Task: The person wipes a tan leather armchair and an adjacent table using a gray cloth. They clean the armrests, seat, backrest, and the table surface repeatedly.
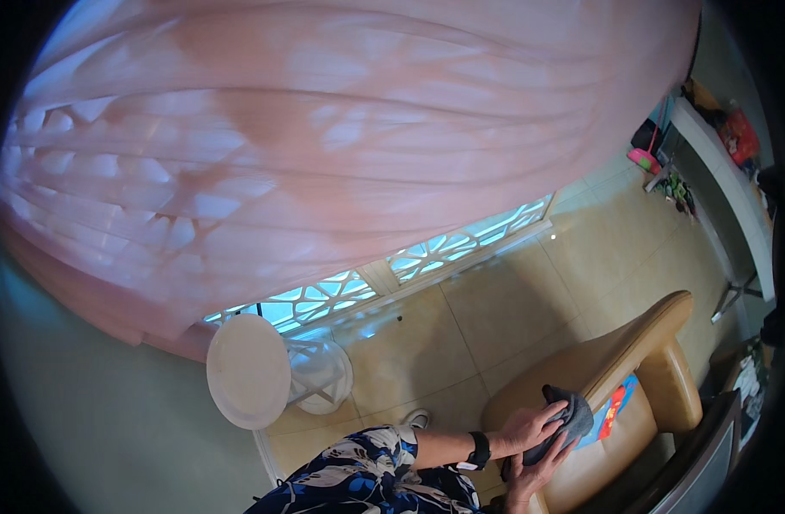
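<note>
A dark grey cloth lies bunched over the top edge of the backrest of a tan leather sofa. My left hand, with a black band on its wrist, grips the cloth from above with bent fingers. From below, my right hand holds its lower side, fingers spread along it. Behind the cloth, a blue and red printed packet rests on the sofa seat, partly hidden by the backrest and cloth.
A long pink curtain hangs before lattice panels. A white round-topped stand is at left. Further right are a white table bearing items and a pink broom. A dark-framed panel borders the sofa.
</note>
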`<state>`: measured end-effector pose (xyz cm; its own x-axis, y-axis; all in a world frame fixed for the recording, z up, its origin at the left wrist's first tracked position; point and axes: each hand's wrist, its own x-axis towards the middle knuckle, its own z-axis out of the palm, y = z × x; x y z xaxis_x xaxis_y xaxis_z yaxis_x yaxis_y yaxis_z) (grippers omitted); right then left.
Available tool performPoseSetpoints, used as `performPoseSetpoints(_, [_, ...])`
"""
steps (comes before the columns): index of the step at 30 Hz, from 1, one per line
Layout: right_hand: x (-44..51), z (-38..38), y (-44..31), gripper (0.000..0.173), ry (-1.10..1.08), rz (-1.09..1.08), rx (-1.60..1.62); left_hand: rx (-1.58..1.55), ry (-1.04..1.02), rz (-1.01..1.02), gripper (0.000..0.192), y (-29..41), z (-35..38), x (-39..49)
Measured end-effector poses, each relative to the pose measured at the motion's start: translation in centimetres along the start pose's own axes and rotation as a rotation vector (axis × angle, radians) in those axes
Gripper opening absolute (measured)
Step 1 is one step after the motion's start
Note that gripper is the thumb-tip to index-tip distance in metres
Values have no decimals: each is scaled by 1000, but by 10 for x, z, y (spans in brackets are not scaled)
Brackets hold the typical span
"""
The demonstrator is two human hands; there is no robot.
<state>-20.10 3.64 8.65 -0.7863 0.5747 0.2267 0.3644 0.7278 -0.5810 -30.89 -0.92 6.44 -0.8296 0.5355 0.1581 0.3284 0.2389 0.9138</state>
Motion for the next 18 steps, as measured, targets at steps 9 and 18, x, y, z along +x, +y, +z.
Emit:
performPoseSetpoints(9, [32, -5, -5, 87, -50, 118, 59, 36, -98, 140, 40, 0, 8, 48])
performPoseSetpoints(18, [54, -3, 0, 81, -101, 179, 147, 154, -124, 92, 43, -3, 11, 69])
